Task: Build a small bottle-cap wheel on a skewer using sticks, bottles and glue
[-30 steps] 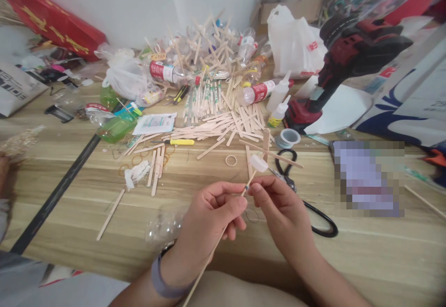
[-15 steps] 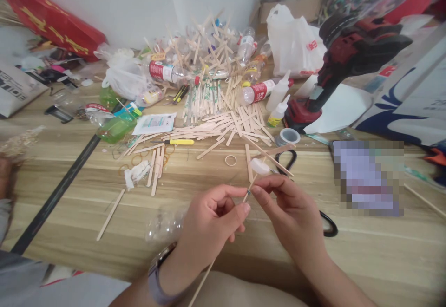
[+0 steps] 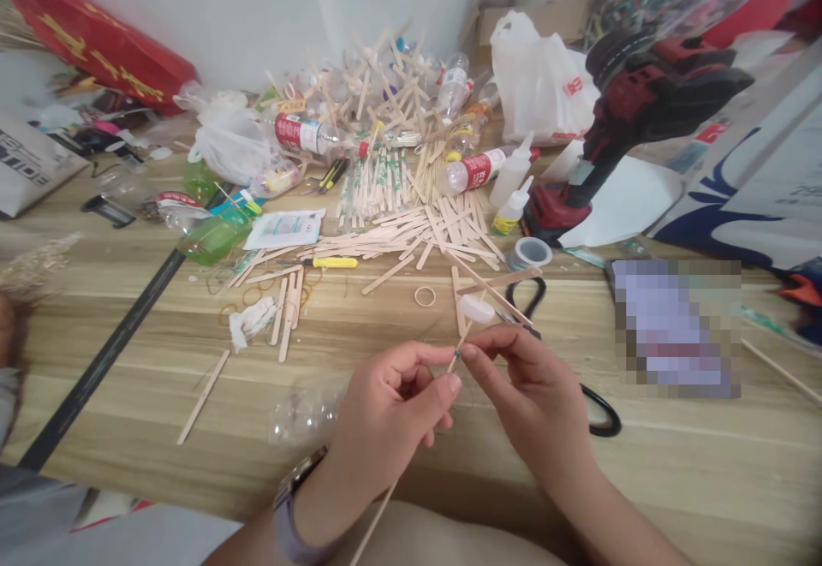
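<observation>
My left hand [image 3: 402,395] is closed around a thin wooden stick [image 3: 376,521], thumb and forefinger pinching it near its upper end. The stick slants from my lap up towards the table. A small dark blue-green band [image 3: 457,354] sits round it between my fingertips. My right hand [image 3: 536,395] pinches with thumb and forefinger at the stick beside this band. Just beyond the fingertips is a white oval plastic piece [image 3: 476,309]; whether the stick touches it I cannot tell. Black-handled scissors [image 3: 604,412] lie partly hidden under my right hand.
A clear plastic bottle [image 3: 301,412] lies beside my left hand. Flat wooden sticks [image 3: 411,236] pile up ahead, near a yellow-handled tool [image 3: 334,263], a tape roll [image 3: 532,253] and glue bottles [image 3: 512,211]. A red-black power tool [image 3: 591,163] stands right, behind a blurred-out phone-like object [image 3: 671,326].
Both hands keep nearly the same hold on the stick. My right hand has shifted very slightly left, and the view has moved a little.
</observation>
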`<move>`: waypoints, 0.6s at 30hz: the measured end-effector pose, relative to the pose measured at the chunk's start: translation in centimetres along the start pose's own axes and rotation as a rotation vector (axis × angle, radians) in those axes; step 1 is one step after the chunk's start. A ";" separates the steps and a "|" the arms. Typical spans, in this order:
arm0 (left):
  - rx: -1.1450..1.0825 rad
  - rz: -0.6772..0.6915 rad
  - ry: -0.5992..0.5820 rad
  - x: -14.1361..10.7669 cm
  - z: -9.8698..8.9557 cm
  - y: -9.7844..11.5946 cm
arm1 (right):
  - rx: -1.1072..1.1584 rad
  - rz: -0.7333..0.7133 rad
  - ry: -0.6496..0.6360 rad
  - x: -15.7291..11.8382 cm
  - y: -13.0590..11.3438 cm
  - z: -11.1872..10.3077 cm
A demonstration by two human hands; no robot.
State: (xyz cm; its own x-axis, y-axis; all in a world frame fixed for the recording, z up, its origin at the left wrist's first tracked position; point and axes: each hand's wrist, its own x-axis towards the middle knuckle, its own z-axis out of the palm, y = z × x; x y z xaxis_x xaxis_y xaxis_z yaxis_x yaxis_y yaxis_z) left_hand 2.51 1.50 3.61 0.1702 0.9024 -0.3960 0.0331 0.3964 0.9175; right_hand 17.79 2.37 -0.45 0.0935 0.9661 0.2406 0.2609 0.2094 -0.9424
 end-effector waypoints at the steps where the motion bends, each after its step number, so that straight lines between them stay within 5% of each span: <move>1: -0.012 -0.001 -0.005 0.0 0.0 -0.1 | -0.004 0.002 -0.002 0.0 0.0 0.0; 18: -0.207 -0.055 -0.008 0.3 0.2 -0.7 | -0.003 -0.019 0.019 -0.2 0.1 0.3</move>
State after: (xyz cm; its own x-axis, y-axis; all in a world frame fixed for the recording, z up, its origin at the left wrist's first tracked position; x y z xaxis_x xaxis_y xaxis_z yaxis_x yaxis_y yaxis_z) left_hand 2.78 1.48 2.85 0.1814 0.8772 -0.4445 -0.1605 0.4723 0.8667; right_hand 17.53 2.24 -0.62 0.1070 0.9589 0.2626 0.2655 0.2270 -0.9370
